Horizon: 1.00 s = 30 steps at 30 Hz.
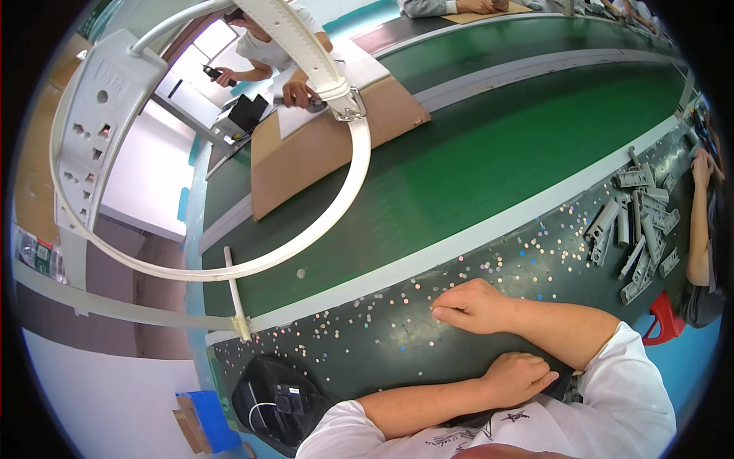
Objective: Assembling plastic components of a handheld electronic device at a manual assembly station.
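Note:
My right hand [472, 306] rests over the dark work table [359, 356], its forearm crossing from the right. The fingers are curled under and the thumb lies along them; nothing shows in it. Closer to my body, my left hand [520, 378] lies by the table's near edge, loosely curled, with no object visible in it. Small pale, pink and blue round dots [403, 348] are scattered over the table around my right hand. Farther right lies a heap of grey elongated plastic parts [646, 222], apart from both hands.
A green conveyor belt [459, 176] runs beyond the table, with a cardboard sheet [306, 172] on it. Across it a person holds a dark device [219, 75]. A power strip [95, 130] and a white looped strap [359, 161] hang at left. A black bag [275, 398] sits at near left; another person's arm [699, 222] is at right.

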Available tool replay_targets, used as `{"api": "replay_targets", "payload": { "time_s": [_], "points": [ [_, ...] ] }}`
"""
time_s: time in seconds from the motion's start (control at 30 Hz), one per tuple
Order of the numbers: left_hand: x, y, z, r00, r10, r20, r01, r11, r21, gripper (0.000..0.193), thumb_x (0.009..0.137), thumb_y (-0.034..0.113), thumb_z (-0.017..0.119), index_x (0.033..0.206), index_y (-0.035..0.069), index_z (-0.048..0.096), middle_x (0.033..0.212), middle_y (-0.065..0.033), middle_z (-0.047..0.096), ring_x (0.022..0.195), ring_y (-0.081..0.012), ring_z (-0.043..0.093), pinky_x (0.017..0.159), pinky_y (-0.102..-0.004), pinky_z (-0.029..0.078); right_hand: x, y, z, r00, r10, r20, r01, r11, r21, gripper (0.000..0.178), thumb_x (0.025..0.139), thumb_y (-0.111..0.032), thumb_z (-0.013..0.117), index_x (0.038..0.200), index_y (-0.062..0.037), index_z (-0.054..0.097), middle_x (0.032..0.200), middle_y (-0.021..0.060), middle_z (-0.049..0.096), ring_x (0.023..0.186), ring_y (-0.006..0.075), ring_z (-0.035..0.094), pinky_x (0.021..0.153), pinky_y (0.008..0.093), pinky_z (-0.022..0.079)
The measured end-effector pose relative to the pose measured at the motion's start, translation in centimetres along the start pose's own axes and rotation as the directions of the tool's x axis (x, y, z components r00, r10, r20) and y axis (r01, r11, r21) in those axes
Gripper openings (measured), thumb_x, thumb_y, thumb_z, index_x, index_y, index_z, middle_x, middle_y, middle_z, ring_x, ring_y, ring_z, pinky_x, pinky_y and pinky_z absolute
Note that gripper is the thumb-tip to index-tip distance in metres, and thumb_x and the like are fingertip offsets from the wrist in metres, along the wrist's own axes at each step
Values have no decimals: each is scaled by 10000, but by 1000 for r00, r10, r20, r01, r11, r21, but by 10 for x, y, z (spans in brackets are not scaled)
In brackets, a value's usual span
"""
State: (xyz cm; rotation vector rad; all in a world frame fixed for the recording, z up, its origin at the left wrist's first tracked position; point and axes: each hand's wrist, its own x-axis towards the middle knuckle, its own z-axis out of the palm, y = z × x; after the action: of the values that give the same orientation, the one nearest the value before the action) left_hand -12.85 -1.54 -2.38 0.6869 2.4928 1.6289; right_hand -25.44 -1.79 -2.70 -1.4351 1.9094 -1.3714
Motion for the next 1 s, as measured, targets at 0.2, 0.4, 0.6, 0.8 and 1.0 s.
{"api": "replay_targets", "payload": {
  "time_s": [0.2, 0.4, 0.6, 0.8, 1.0],
  "points": [
    [0, 0, 0, 999, -20, 40, 20, 1000, 17, 362, 933, 263, 543, 660, 27, 553, 668, -122, 580, 651, -334, 595, 611, -454, 471, -1, 2, 1, 1000, -11, 1, 11, 1000, -13, 171, 893, -219, 615, 905, -62, 682, 762, 105, 667, 690, 288, 652, 614, 367, 515],
    [1, -2, 1, 998, -29, 56, 28, 999, 23, 369, 939, 274, 533, 664, 28, 554, 674, -121, 584, 659, -334, 598, 617, -459, 473, 0, 3, 0, 1000, -20, -10, 20, 1000, -16, 160, 887, -207, 622, 899, -60, 684, 772, 107, 672, 690, 287, 655, 612, 362, 516],
    [-1, -3, 6, 999, 18, -27, -18, 1000, 25, 374, 927, 255, 566, 631, 34, 506, 626, -97, 520, 598, -306, 556, 575, -436, 447, 1, 0, -1, 999, -33, -15, 33, 999, -2, 144, 883, -192, 629, 904, -60, 682, 765, 103, 668, 684, 283, 652, 607, 357, 513],
    [-2, -3, 7, 1000, 16, -24, -15, 1000, 20, 373, 927, 255, 565, 633, 34, 507, 628, -97, 523, 600, -309, 556, 567, -436, 444, -2, 2, 1, 999, -31, -13, 31, 1000, 0, 147, 886, -195, 626, 907, -60, 681, 769, 100, 668, 685, 280, 651, 609, 354, 512],
    [-3, -3, 4, 1000, 14, -20, -14, 1000, 21, 371, 930, 255, 560, 638, 33, 508, 630, -99, 523, 605, -313, 557, 566, -440, 440, 0, 0, 3, 1000, -10, -5, 10, 1000, 11, 176, 900, -232, 606, 901, -68, 673, 743, 98, 644, 692, 304, 627, 609, 394, 500]
  ]
}}
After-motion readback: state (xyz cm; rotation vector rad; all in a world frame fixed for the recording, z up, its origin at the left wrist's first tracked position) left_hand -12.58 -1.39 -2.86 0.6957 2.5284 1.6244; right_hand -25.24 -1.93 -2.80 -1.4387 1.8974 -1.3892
